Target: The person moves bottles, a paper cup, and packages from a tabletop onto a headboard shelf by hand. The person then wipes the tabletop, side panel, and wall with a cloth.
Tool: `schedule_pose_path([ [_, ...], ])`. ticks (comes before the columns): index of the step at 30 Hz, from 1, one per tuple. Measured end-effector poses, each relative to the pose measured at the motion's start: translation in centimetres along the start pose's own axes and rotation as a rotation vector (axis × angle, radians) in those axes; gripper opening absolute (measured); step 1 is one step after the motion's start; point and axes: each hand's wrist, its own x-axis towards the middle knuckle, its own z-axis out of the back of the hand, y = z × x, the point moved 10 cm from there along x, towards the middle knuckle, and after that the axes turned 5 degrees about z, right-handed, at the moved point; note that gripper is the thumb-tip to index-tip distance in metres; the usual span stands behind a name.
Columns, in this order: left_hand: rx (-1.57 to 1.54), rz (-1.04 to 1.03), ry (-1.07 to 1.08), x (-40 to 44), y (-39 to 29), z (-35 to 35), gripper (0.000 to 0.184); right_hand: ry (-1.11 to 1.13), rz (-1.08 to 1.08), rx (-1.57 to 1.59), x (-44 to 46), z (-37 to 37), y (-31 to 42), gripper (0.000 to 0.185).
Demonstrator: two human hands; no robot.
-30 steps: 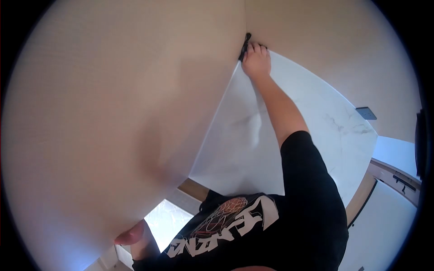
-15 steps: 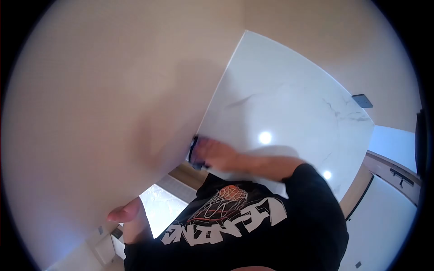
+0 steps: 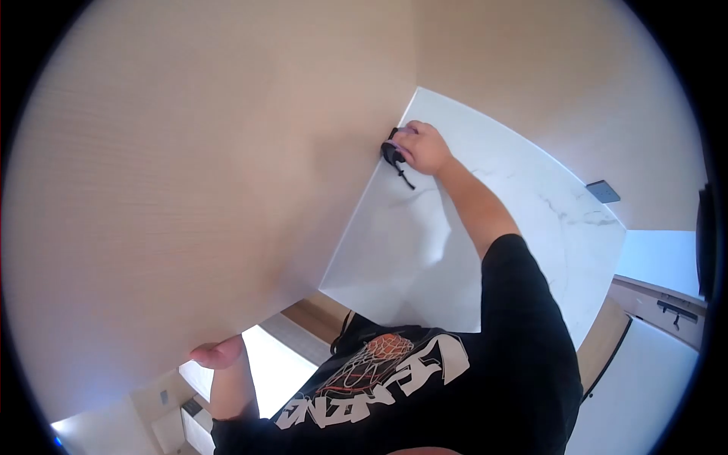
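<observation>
My right hand (image 3: 426,146) is closed on a small black cloth-like item (image 3: 392,152) with a thin dangling cord. It presses this against the marble-patterned white countertop (image 3: 523,205), close to the seam with the beige wood-grain panel (image 3: 189,167). What exactly the black item is cannot be made out. At the lower left, my left hand (image 3: 218,353) is at the lower edge of the beige panel. Its thumb side shows, while its other fingers are hidden.
A grey socket plate (image 3: 604,191) is at the countertop's far edge, by the beige wall (image 3: 546,83). A white door-like panel (image 3: 644,379) stands at the right, below a dark metal fitting (image 3: 676,311). A bright white surface (image 3: 280,364) shows at the lower left.
My right hand has moved with the black item along the countertop's seam, from the near corner toward the far corner. My left hand has stayed nearly in place.
</observation>
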Motion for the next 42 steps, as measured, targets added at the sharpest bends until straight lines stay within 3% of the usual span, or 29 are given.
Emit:
schedule_pose_path([
  [2, -0.092, 0.081, -0.031, 0.7, 0.1, -1.5, 0.054, -0.149, -0.16, -0.155, -0.5, 1.1, -0.9, 0.015],
  [5, -0.152, 0.053, 0.124, 0.9, -0.1, -2.2, 0.053, -0.308, -0.428, -0.361, -0.6, 1.5, -3.0, 0.018],
  [8, -0.039, 0.04, 0.121, 0.5, 0.0, -1.4, 0.054, -0.322, -0.687, -0.158, -1.1, -0.6, -3.7, 0.022],
  [11, -0.009, 0.047, 0.081, 1.0, -0.4, -2.2, 0.056, -0.133, -0.549, -0.134, -2.3, -2.1, 2.5, 0.017],
  [13, -0.104, 0.09, 0.045, 0.4, 0.3, -1.1, 0.056, -0.075, -0.176, -0.017, -3.4, -2.2, 8.0, 0.013],
  [16, -0.157, 0.113, 0.014, -0.2, 0.0, -0.4, 0.057, -0.148, -0.062, -0.035, -2.9, -2.2, 5.8, 0.01],
  [18, -0.105, 0.086, -0.008, -0.1, -0.3, -0.1, 0.058, -0.053, -0.379, -0.196, -0.9, -1.3, -2.1, 0.011],
  [20, 0.01, 0.047, -0.042, -0.2, -0.7, 0.2, 0.058, -0.171, -0.531, -0.368, 0.0, 0.3, -8.7, 0.025],
  [21, 0.017, 0.039, -0.026, -0.2, -0.8, 0.2, 0.06, -0.223, -0.548, -0.409, 0.5, 0.2, -11.0, 0.032],
  [27, -0.165, -0.129, 0.04, 1.0, -1.9, 1.4, 0.068, -0.174, -0.466, -0.373, 1.0, 1.2, -11.0, 0.027],
  [31, -0.288, -0.018, 0.049, 1.2, -1.2, 1.8, 0.07, -0.15, -0.66, -0.379, -7.3, 6.3, -11.1, 0.031],
  [34, -0.368, 0.095, 0.06, 0.9, -0.7, 2.0, 0.072, -0.228, -0.708, -0.561, -17.7, 13.1, -11.3, 0.035],
  [38, -0.509, 0.254, 0.074, 0.3, -0.1, 2.0, 0.074, -0.216, -1.213, -0.805, -35.3, 21.2, -13.5, 0.035],
  [39, -0.53, 0.278, 0.087, 0.6, 0.0, 1.1, 0.075, -0.321, -1.329, -0.842, -38.0, 23.5, -12.5, 0.034],
  [42, -0.515, 0.276, 0.191, 2.1, 0.2, -3.8, 0.073, -0.451, -1.437, -0.855, -40.3, 23.2, -13.9, 0.03],
])
